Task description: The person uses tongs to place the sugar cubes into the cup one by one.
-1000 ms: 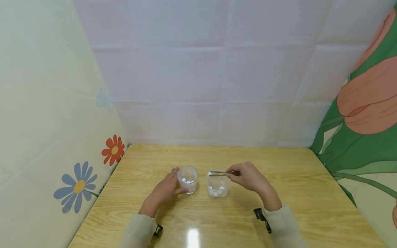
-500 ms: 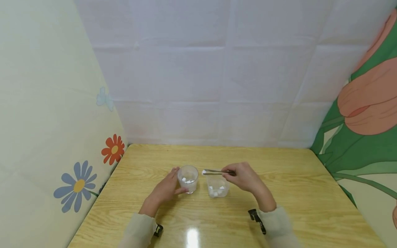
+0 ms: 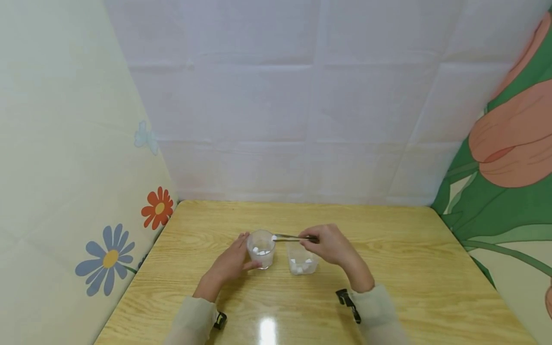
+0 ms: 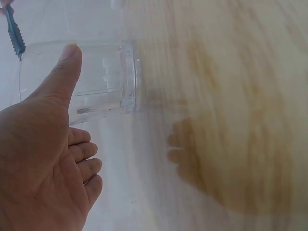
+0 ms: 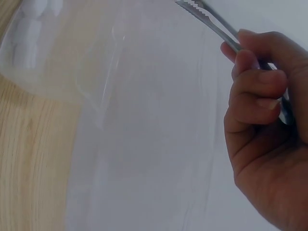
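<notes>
A clear glass (image 3: 268,260) with several white cubes (image 3: 260,252) low inside stands upright on the table. Around its left and front sides rests my left hand (image 3: 232,260); in the left wrist view the thumb (image 4: 70,65) lies along the glass wall. My right hand (image 3: 329,243) grips metal tongs (image 3: 293,237) with toothed tips, held level and pointing left. At the tips a white cube (image 3: 274,238) is pinched, right at the glass's right rim. Beneath the tongs is a clear square container (image 3: 295,250) holding several more white cubes (image 3: 300,268).
The wooden table (image 3: 388,249) reaches back to a white cloth (image 3: 258,120). Flower-printed cloths hang on the left and right sides. Black buckled straps (image 3: 348,304) hang at both wrists near the cuffs.
My right hand has carried the tongs and the pinched cube leftward, from over the container to the glass's rim. The left hand and the glass have stayed put.
</notes>
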{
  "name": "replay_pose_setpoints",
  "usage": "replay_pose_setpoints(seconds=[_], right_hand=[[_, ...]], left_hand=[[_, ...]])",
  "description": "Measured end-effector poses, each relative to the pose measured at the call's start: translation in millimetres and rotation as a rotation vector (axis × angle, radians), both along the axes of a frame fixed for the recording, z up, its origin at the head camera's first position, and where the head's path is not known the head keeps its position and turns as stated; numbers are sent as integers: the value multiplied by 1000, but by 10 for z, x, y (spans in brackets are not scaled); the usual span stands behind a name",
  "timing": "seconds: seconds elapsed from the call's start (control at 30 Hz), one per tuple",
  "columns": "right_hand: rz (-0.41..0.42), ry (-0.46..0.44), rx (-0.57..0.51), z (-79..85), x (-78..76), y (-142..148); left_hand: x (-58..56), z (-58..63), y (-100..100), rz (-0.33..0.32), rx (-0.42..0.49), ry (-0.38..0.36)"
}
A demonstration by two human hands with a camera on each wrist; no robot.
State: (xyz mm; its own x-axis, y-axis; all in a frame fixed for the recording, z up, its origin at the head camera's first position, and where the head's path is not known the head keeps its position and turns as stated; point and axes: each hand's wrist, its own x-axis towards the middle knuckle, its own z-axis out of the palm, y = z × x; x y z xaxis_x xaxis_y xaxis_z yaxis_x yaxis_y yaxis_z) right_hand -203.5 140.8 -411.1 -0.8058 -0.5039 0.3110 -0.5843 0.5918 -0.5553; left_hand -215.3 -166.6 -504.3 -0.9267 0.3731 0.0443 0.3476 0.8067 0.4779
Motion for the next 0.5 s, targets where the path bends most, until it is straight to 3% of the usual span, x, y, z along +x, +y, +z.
replay_pose_setpoints(seconds=[0.5], right_hand=[[18, -37, 20, -37, -44, -295]], left_hand=[[5, 19, -8, 2, -11, -6]])
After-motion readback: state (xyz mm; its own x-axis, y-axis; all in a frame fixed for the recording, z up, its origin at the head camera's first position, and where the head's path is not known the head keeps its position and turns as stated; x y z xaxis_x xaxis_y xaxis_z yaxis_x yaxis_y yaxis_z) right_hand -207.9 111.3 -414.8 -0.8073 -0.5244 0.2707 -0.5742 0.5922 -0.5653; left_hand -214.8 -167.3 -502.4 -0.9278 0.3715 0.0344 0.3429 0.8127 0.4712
